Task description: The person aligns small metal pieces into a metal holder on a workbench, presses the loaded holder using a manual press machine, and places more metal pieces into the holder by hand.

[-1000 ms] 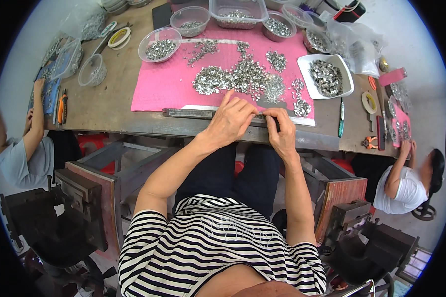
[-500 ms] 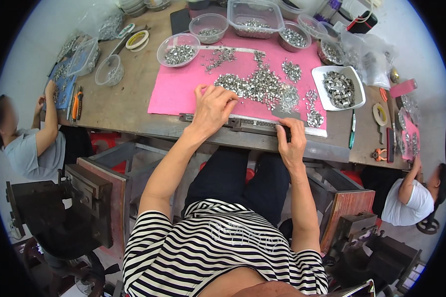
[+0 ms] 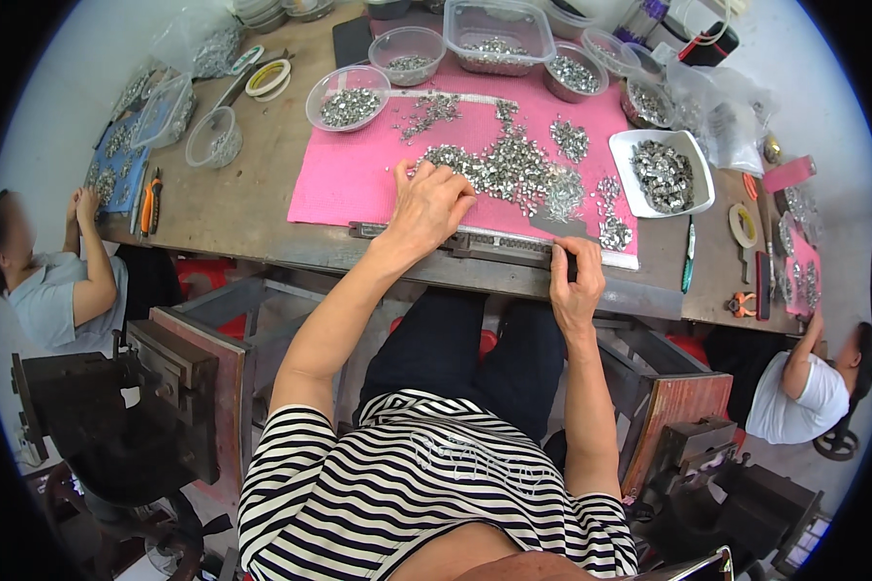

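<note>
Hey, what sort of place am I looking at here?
Probably a small-parts workshop: shiny, metal-looking bits heaped on a pink mat, orange-and-black pliers on the workbench, and dark machinery at lower left.

Black-and-orange pliers [image 3: 150, 205] lie near a blue mat [image 3: 123, 200].

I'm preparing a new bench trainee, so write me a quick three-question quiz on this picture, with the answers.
1. True or false: the left hand is closer to the white tray than the right hand is.
2. Choose one: what colour is the mat under the largest spread of metal pieces? A) blue B) green C) pink
3. Fill in "near" or "far": the dark metal bar lies along the mat's ____ edge.

Key: 1. False; the right hand is closer. 2. C. 3. Near.
</note>
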Demonstrator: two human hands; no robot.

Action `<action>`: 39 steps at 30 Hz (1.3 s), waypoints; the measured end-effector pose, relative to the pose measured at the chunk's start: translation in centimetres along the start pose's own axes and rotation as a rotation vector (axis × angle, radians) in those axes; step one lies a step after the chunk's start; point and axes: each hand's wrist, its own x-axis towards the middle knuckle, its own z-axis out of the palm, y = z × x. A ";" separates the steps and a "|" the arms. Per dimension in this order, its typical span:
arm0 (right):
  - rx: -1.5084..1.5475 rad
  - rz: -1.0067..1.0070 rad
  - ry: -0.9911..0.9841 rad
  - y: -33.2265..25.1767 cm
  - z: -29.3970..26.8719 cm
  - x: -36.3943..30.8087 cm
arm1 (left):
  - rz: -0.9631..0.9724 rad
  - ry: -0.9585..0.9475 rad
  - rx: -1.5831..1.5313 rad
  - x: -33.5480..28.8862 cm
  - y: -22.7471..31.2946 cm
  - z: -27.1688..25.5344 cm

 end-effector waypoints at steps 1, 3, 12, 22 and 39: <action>-0.002 0.003 0.002 0.0 0.0 0.0 | 0.008 0.015 0.026 -0.1 0.2 0.1; 0.002 0.001 0.016 -0.1 0.1 0.0 | 0.019 0.027 0.050 -0.1 0.3 0.3; -0.009 0.008 0.053 0.0 0.0 0.0 | 0.000 0.005 0.100 -0.2 0.3 0.1; 0.049 0.080 0.085 0.0 0.1 0.0 | 0.235 0.054 -0.177 -0.8 6.9 3.4; 0.024 0.031 0.097 0.3 0.1 0.0 | 0.081 -0.020 -0.319 -0.1 6.6 3.0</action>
